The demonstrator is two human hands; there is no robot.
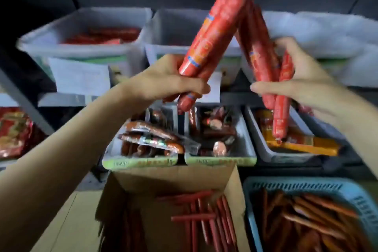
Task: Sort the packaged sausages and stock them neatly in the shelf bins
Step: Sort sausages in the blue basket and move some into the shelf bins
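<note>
The left hand (171, 82) grips a bundle of red sausage sticks (212, 32) near its lower end, and the right hand (296, 80) grips a second red bundle (263, 63) the same way. Both bundles are held up in front of the upper white bins (81, 47). Their long axes lean toward each other and the tops nearly touch. The casings look smooth and probably slippery, and the sticks seem firm but light, so holding them nearer the middle appears safer.

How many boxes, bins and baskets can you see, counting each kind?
Clear upper-shelf bins: 3
Grey lower-shelf bins: 3
Cardboard boxes: 1
Blue baskets: 1
Total: 8
</note>
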